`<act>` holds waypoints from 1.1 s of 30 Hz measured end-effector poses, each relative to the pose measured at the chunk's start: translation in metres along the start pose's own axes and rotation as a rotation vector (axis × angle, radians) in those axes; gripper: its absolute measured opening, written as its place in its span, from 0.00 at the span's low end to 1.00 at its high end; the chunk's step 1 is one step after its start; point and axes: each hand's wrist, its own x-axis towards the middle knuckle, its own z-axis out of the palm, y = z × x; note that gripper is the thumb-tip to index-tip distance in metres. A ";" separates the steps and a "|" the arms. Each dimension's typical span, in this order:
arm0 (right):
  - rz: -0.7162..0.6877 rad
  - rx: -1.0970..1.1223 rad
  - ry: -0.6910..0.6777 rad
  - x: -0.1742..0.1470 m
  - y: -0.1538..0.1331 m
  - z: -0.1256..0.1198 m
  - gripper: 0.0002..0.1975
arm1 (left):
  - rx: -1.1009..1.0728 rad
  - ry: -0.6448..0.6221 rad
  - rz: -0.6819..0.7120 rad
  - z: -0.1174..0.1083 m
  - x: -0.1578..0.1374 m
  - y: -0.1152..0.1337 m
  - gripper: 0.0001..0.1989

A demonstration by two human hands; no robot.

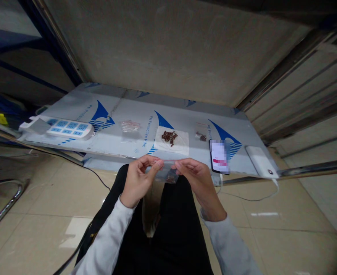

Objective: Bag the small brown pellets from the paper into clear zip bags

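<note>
Between my hands hangs a small clear zip bag (168,175) with a few dark brown pieces at its bottom. My left hand (141,177) pinches the bag's top left corner between thumb and fingers. On the other side, my right hand (195,177) pinches the top right corner. A reddish line runs along the bag's upper edge. Beyond the hands, a pile of small brown pieces (170,137) lies on a white sheet (182,143). To its right is another clear bag (201,133) with dark pieces inside, and to its left rests a stack of clear bags (130,127).
The table (116,147) is covered in printed protective film. A white power strip (71,130) lies at its left. At the right are a phone (220,156) and a white power bank (261,162) with cables hanging over the front edge. A metal chair leg (6,210) stands at far left.
</note>
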 end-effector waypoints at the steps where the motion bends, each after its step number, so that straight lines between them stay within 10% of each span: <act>1: -0.013 -0.009 0.022 -0.001 0.001 0.000 0.11 | -0.009 -0.001 -0.008 0.000 0.000 0.001 0.10; 33: -0.269 -0.449 0.109 -0.025 0.012 -0.013 0.11 | 0.093 -0.130 -0.026 0.031 -0.004 -0.012 0.07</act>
